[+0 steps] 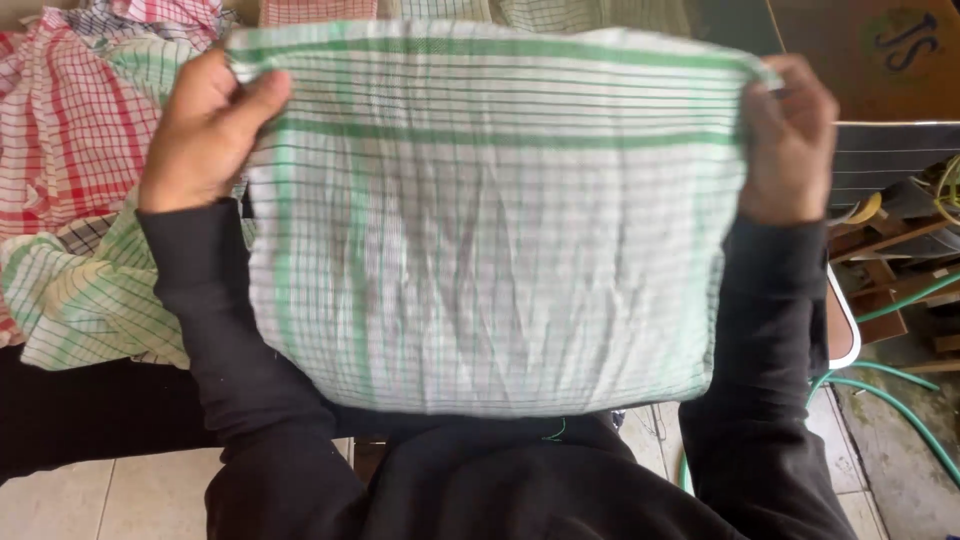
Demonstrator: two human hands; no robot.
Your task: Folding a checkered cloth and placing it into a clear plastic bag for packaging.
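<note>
A white cloth with green checked stripes [490, 230] hangs spread out in front of me, folded double and held up by its top corners. My left hand [205, 130] pinches the upper left corner, thumb over the cloth's front. At the upper right corner my right hand [790, 140] grips the edge with its fingers curled over it. Both arms wear black sleeves. The cloth hides whatever lies directly behind it.
A heap of red-checked cloths [70, 120] and green-checked cloths [90, 300] lies at the left. More checked cloths [420, 10] show along the top. A brown wooden board [870, 60] stands at the upper right. A green hose [900, 400] runs over the tiled floor [110, 495].
</note>
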